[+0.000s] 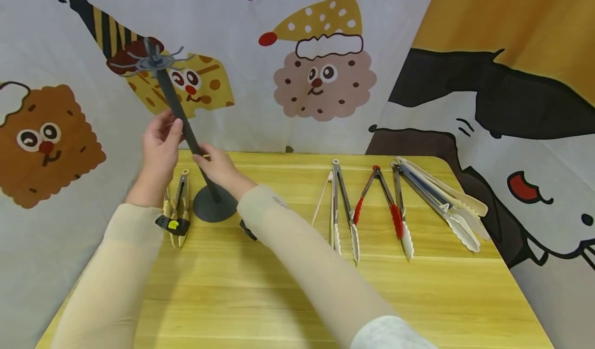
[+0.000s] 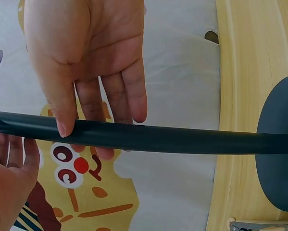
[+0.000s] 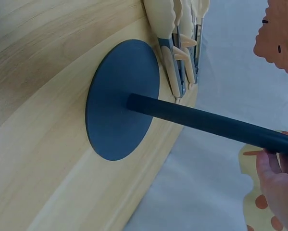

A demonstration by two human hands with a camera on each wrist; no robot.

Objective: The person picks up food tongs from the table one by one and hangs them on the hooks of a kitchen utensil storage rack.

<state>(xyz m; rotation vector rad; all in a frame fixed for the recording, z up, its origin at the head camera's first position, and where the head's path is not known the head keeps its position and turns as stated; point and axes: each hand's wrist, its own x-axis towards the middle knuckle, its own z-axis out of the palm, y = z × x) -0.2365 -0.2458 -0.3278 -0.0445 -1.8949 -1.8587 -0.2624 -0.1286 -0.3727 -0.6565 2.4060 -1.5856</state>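
Observation:
A dark grey utensil stand (image 1: 178, 98) has a tall pole, a ring of hooks (image 1: 155, 61) at its top and a round base (image 1: 215, 209) on the table. It looks tilted in the head view. My left hand (image 1: 160, 145) holds the upper pole between thumb and fingers. Lower down, my right hand (image 1: 223, 169) grips the same pole; the left wrist view shows its thumb across the near side and fingers behind. Nothing hangs on the hooks. Beside the base, to the left, lie beige-tipped tongs (image 1: 183, 196), partly hidden by my left wrist.
Several tongs lie along the right half of the wooden table (image 1: 223, 297): white-tipped tongs (image 1: 344, 204), red-handled tongs (image 1: 377, 184) and a fanned group of long tongs (image 1: 441, 199). A cartoon-printed cloth (image 1: 260, 127) hangs behind the table's back edge.

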